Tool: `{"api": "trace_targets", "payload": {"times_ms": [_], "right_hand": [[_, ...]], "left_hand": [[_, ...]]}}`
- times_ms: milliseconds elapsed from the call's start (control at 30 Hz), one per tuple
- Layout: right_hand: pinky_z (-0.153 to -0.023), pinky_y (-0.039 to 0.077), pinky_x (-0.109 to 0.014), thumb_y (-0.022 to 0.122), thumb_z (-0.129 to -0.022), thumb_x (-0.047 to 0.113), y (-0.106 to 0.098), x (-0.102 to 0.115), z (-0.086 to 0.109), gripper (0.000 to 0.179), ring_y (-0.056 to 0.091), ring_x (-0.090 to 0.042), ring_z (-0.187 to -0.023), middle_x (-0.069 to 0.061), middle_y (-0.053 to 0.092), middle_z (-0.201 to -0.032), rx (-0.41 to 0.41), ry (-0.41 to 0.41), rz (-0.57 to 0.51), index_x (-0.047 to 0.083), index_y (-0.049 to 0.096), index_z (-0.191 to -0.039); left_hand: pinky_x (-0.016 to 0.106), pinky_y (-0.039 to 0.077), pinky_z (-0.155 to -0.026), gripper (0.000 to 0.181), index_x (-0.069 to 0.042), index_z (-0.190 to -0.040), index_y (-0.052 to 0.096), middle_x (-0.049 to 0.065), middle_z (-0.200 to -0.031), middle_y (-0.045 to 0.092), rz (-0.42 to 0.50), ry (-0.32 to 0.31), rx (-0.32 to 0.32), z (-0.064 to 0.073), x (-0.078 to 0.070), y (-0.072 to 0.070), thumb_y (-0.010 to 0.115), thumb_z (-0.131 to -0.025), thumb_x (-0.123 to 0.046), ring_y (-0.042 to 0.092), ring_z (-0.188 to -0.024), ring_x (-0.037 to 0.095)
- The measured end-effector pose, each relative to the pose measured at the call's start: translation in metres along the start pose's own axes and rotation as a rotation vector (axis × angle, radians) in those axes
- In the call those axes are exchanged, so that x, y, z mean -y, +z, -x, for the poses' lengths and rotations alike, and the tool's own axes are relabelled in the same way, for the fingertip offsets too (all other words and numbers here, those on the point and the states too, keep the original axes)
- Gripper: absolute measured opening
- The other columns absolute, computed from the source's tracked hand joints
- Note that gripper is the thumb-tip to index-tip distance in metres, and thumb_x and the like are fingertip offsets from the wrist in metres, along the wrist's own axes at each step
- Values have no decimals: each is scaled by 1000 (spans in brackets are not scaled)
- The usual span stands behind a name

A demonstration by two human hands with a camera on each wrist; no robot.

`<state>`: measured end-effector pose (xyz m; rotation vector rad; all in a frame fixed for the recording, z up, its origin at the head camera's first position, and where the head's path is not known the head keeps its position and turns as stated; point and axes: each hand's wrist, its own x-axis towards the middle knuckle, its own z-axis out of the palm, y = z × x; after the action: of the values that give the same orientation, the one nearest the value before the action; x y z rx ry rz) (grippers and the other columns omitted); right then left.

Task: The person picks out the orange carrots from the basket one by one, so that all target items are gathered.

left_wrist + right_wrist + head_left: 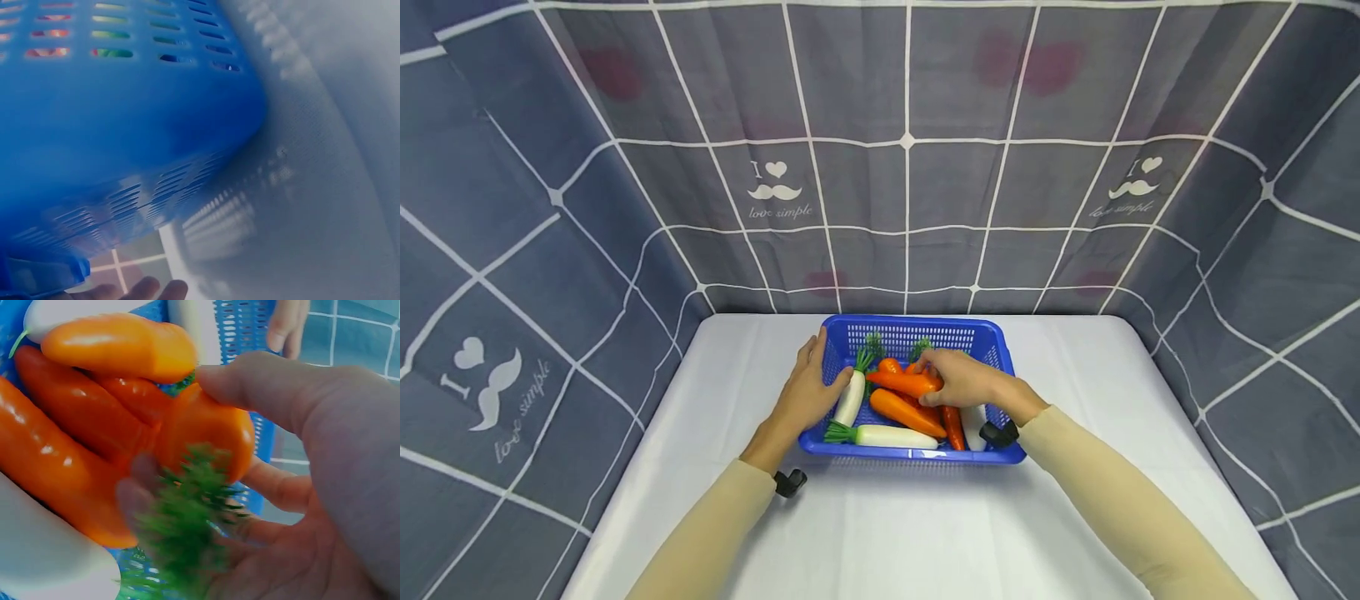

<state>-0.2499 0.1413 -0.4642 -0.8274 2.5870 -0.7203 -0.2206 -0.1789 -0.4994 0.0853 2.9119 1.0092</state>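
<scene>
My right hand holds an orange carrot just over the pile in a blue plastic basket. The carrot's thick end and feathery green top show in the right wrist view, with the thumb on one side and fingers round the other. At the basket's left side is my left hand, fingers extended along the rim and thumb towards the inside. Under the held carrot lie several more carrots. A white radish with green leaves lies along the near side, another white radish at the left.
The basket stands on a table with a white cloth. Grey-blue checked curtains hang behind and on both sides. A further white vegetable lies at the basket's right, partly under my right wrist.
</scene>
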Motion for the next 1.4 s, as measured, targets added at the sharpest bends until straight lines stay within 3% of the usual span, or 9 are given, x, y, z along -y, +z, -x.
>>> {"api": "trace_targets", "payload": {"times_ms": [333, 567, 767, 900, 1067, 1200, 1300, 1400], "right_hand": [[-102, 67, -45, 94, -101, 30, -11, -8, 21, 39, 73, -22, -109, -10, 80, -133, -156, 15, -117, 14, 76, -132], [-113, 63, -56, 94, -100, 35, -22, -17, 32, 38, 73, -28, -125, -3, 83, -133, -285, 17, -175, 21, 83, -135], [-97, 66, -34, 99, -96, 38, -33, -23, 39, 55, 77, -24, -110, -7, 83, -126, -378, 77, -283, 14, 77, -139], [-90, 67, -26, 100, -95, 40, -41, -27, 45, 53, 80, -27, -109, -11, 84, -127, -402, 113, -371, 15, 77, -135], [-95, 68, -24, 96, -99, 37, -52, -34, 58, 48, 80, -38, -126, -16, 81, -141, -434, 133, -462, 17, 80, -140], [-98, 65, -18, 91, -104, 24, -62, -41, 68, 53, 76, -47, -140, -23, 68, -158, -475, 132, -540, 10, 72, -152], [-100, 65, -16, 87, -104, 12, -68, -46, 75, 61, 77, -39, -137, -24, 66, -155, -523, 124, -614, 5, 62, -159], [-99, 66, -18, 85, -105, 7, -75, -53, 82, 69, 78, -20, -127, -12, 72, -141, -559, 128, -695, 6, 53, -166]], "left_hand": [[76, 41, -134, 101, -22, -190, 5, 25, -194, 20, 3, 11, -20, 3, 1, 0, 66, -115, -53, 44, -169, 60], [76, 44, -133, 101, -22, -190, 5, 23, -194, 20, -13, 18, -9, 2, -2, 1, 65, -115, -54, 47, -168, 58], [76, 44, -133, 101, -22, -190, 5, 23, -194, 20, -8, 32, -12, 0, -1, 2, 65, -116, -54, 46, -168, 58], [76, 43, -133, 100, -21, -190, 6, 22, -194, 21, -10, 23, -21, 1, 0, 2, 65, -116, -53, 45, -170, 56], [80, 51, -124, 95, -17, -189, 19, 20, -193, 25, -56, 34, -79, 3, -2, 3, 66, -115, -55, 49, -168, 54], [77, 59, -116, 93, -12, -186, 29, 21, -191, 30, -129, 65, -125, 5, -3, 1, 66, -113, -56, 57, -161, 52], [76, 59, -116, 97, -11, -187, 27, 24, -191, 29, -172, 85, -106, 10, -3, -2, 67, -112, -58, 59, -158, 54], [79, 57, -118, 102, -11, -188, 19, 26, -193, 23, -194, 94, -61, 20, 0, -4, 67, -112, -61, 57, -158, 58]]}}
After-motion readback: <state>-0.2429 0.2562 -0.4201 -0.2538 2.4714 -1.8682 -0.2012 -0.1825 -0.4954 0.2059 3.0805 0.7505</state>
